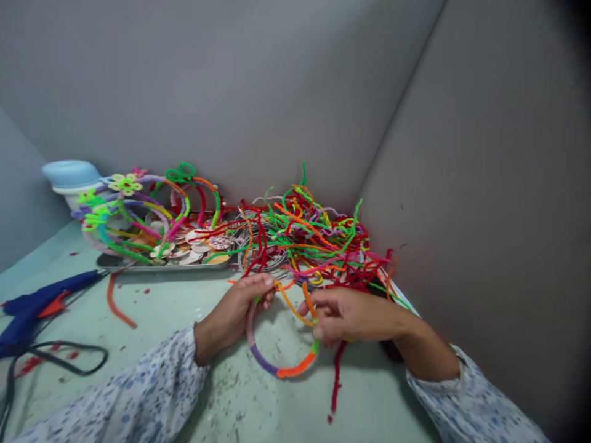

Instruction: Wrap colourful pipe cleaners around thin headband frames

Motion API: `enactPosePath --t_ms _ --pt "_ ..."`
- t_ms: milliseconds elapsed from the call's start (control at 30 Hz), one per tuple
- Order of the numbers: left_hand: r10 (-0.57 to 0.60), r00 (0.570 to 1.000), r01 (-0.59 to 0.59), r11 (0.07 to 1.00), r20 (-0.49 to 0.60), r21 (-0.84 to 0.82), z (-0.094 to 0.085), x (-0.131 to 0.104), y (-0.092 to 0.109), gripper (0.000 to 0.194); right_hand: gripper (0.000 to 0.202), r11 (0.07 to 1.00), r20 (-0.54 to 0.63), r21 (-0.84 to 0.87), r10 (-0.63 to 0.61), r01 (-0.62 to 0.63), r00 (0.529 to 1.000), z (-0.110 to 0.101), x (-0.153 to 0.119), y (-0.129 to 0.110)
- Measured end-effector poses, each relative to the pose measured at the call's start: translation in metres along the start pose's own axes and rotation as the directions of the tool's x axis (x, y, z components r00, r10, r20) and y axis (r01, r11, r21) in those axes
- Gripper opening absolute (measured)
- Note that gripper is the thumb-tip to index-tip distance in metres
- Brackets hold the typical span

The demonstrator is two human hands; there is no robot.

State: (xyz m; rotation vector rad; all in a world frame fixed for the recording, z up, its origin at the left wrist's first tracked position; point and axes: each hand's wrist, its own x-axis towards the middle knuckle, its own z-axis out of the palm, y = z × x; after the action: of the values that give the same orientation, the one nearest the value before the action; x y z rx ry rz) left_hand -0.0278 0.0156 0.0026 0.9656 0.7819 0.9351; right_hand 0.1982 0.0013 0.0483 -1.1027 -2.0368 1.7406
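Observation:
Between my hands is a round headband wrapped in purple, orange, green and pink pipe cleaner. My left hand pinches its upper left end together with an orange pipe cleaner. That orange strand runs slack across the gap toward the right side of the ring. My right hand has its fingers closed on the headband's right side, by the green and orange wrapping. Some of its fingertips are hidden. Below the right hand, a dark red pipe cleaner lies on the table.
Behind my hands lies a tangled heap of pipe cleaners with coiled wire. A metal tray holds discs and finished headbands. At left are a blue glue gun, its dark cord and a blue-lidded container. Grey panels enclose the back and right.

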Motion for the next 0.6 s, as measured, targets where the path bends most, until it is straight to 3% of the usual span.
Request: enactPosePath --t_ms 100,200,267,367,600 --pt "-0.01 1.0 0.01 0.999 0.008 -0.043 0.0 0.0 0.0 0.013 0.021 0.998 0.004 -0.059 -0.025 0.025 1.0 -0.008 -0.004 0.003" --pt "-0.022 0.999 0.023 0.997 0.023 -0.072 -0.001 0.001 -0.001 0.012 0.021 0.994 -0.182 -0.097 -0.068 0.051 0.981 -0.015 0.0 0.01" --pt "-0.025 0.999 0.027 0.997 0.028 -0.073 -0.001 0.001 -0.002 0.011 0.02 0.98 -0.357 -0.19 -0.13 0.064 0.925 -0.016 0.005 0.013" --pt "-0.019 0.999 0.022 0.998 0.037 -0.06 -0.002 0.001 -0.003 0.01 0.018 0.941 -0.51 -0.328 -0.248 0.08 0.823 -0.015 0.01 0.012" --pt "-0.042 0.997 0.044 0.999 0.058 -0.023 -0.002 0.001 -0.005 0.014 0.018 0.848 -0.63 -0.519 -0.462 0.104 0.625 -0.009 0.007 -0.001"
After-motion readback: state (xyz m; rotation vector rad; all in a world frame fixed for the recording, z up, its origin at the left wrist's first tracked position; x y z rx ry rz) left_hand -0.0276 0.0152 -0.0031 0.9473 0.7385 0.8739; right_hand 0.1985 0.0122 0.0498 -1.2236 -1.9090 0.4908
